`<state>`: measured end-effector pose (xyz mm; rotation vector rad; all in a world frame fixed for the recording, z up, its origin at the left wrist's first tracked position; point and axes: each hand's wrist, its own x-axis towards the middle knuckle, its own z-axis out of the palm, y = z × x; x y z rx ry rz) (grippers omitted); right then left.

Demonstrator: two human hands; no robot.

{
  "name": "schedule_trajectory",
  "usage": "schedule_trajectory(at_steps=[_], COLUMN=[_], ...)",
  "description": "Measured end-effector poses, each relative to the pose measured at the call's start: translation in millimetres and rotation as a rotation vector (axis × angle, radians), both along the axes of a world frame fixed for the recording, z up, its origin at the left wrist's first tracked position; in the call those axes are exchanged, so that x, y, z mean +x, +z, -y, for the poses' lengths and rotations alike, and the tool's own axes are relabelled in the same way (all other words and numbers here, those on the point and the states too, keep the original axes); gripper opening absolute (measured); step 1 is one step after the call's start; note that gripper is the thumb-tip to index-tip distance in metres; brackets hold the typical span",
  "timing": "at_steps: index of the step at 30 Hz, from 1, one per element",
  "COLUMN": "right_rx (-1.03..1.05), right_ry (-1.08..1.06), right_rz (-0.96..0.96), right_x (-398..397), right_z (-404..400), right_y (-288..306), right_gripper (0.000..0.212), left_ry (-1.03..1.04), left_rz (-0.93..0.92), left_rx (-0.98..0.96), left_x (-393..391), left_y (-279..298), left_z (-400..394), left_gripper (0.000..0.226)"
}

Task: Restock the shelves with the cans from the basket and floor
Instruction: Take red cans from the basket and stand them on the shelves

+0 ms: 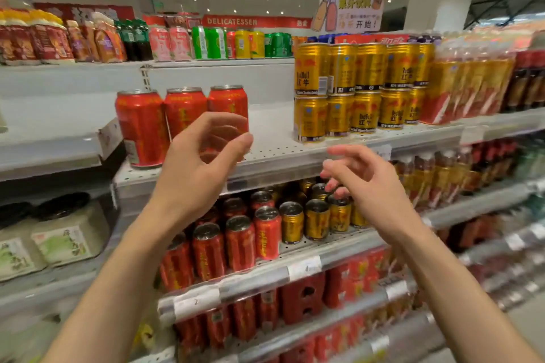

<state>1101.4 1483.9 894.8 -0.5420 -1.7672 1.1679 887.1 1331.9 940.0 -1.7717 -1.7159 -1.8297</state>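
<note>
Three red cans stand in a row on the white shelf point(277, 141): the left red can point(141, 127), the middle red can point(184, 109) and the right red can point(228, 102). My left hand point(203, 153) hovers in front of the right can, thumb and fingers loosely curved in a C, and grips nothing. Lower and to the right, my right hand point(362, 183) hangs before the shelf edge with relaxed, empty fingers. No basket or floor shows in the head view.
Gold cans point(354, 88) are stacked two high on the same shelf to the right, with bare shelf between them and the red ones. The shelf below holds more red cans point(239, 242) and gold cans point(315, 218). Bottles point(472, 88) fill the right side.
</note>
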Motion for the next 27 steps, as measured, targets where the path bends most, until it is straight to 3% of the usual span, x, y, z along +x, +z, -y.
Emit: schedule_trajectory(at_steps=[6, 12, 15, 18, 27], right_rx=[-0.104, -0.298, -0.393, -0.47, -0.681], right_ry=[-0.279, -0.545, -0.652, -0.724, -0.82], right_rz=[0.054, 0.056, 0.027, 0.01, 0.024], right_x=[94.6, 175.2, 213.4, 245.8, 346.3], right_z=[22.1, 40.4, 43.3, 36.8, -44.6], right_y=[-73.6, -142.4, -170.1, -194.8, -290.6], right_gripper=[0.019, 0.032, 0.028, 0.016, 0.013], left_ry=[-0.286, -0.399, -0.459, -0.506, -0.517], left_rz=[0.306, 0.438, 0.507, 0.522, 0.505], left_rx=[-0.082, -0.263, -0.359, -0.457, -0.708], left_x=[58.9, 123.0, 155.4, 186.6, 295.5], left_y=[-86.5, -169.0, -200.8, -227.0, -312.2], left_z=[-32.9, -77.0, -100.6, -124.8, -230.8], left_gripper=[0.018, 0.013, 0.019, 0.016, 0.015])
